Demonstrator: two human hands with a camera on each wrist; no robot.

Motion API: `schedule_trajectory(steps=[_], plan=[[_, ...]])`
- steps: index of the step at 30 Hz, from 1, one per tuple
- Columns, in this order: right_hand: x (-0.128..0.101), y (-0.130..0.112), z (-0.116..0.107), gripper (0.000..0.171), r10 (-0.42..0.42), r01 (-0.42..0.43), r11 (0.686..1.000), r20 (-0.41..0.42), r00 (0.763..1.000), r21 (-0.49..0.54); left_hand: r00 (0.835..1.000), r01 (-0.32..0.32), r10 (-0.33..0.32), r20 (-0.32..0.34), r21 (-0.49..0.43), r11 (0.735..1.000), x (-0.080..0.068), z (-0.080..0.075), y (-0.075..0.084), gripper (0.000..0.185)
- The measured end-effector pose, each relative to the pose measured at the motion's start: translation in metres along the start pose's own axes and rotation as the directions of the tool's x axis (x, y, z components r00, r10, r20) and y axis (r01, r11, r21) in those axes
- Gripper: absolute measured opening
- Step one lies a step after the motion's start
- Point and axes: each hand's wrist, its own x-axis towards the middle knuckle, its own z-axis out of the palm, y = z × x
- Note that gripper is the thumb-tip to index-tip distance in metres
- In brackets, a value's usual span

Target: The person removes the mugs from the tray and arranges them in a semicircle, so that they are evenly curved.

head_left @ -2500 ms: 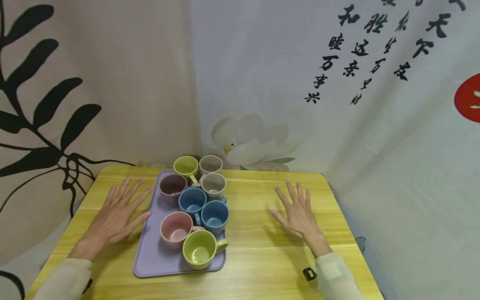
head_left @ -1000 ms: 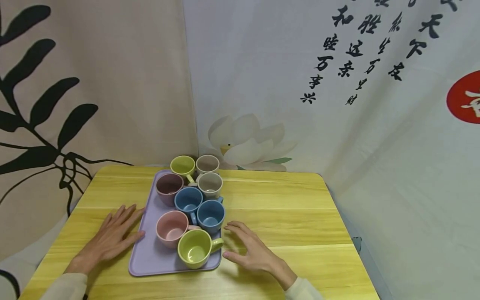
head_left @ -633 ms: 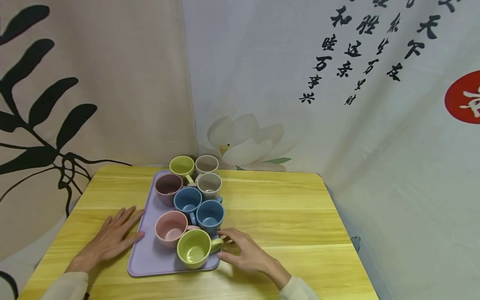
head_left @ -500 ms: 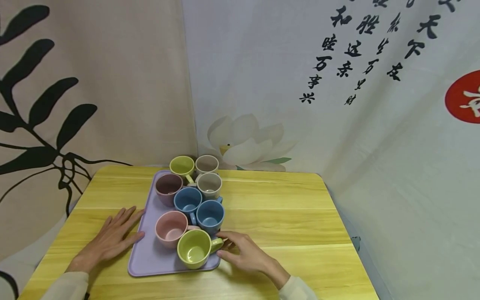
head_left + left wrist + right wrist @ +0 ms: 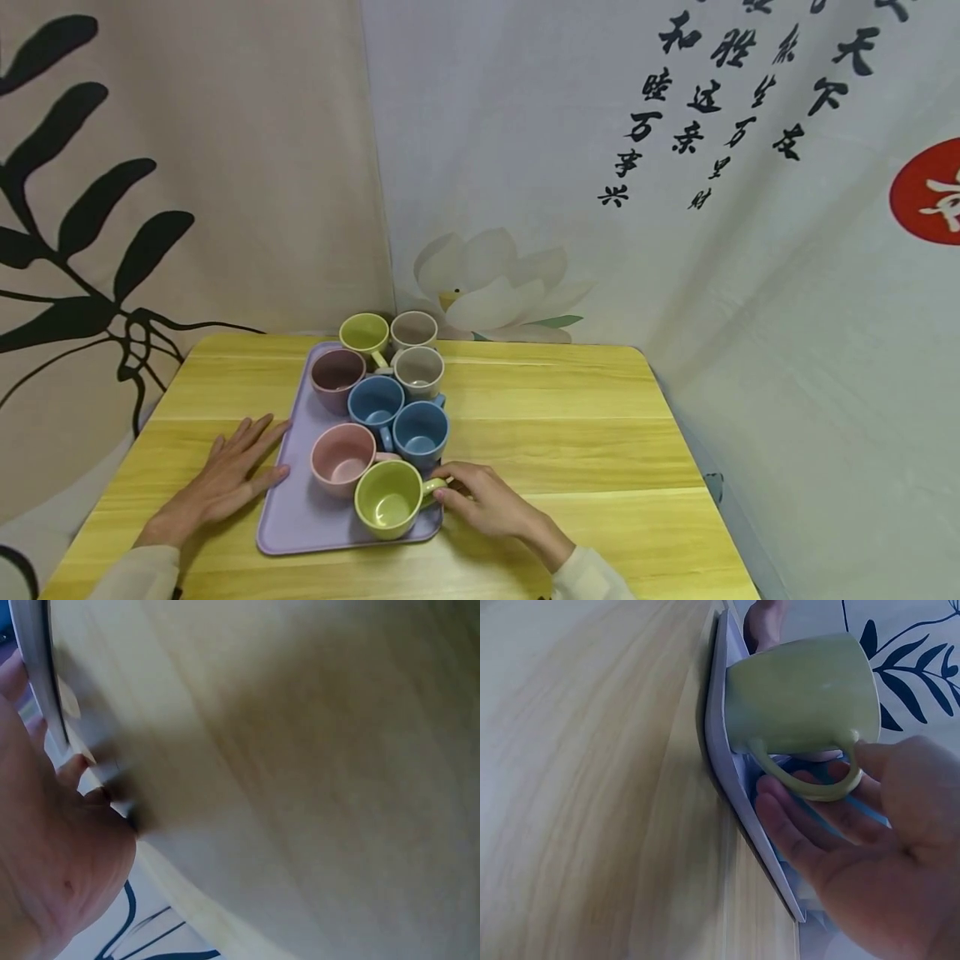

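right hand [image 5: 480, 502] pinches green mug [image 5: 390, 498] handle | left hand [image 5: 225, 479] flat on counter [image 5: 585, 433] beside lilac tray [image 5: 300, 517]

Table [image 5: 585, 433]: pale wood grain, smooth, slight sheen. Tray [image 5: 300, 517]: lilac plastic, matt. Cups [image 5: 386, 498]: matt, smooth, pastel. Backdrop [image 5: 562, 167]: printed cloth, creased.

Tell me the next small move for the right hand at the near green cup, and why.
Probably lift it straight up: the right hand already pinches the green cup by its handle, and the pink cup and blue cup crowd it on the tray.
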Motion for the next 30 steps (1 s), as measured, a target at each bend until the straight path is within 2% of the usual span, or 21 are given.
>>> schedule_trajectory(steps=[5,16,30], plan=[[0.003,0.001,-0.001,0.022,0.032,-0.032,0.999,0.029,0.999,0.01,1.0,-0.003,0.003,-0.006,-0.019,1.0,0.0,0.003,-0.001,0.079],[0.006,0.0,-0.002,0.019,0.035,-0.035,0.999,0.061,0.998,-0.005,1.0,0.003,-0.003,-0.009,-0.036,0.999,-0.001,0.004,-0.001,0.078],[-0.006,0.005,0.001,0.015,-0.026,0.026,0.999,-0.002,1.0,-0.026,1.0,0.008,-0.008,-0.002,-0.034,0.999,-0.001,0.005,-0.004,0.078]])
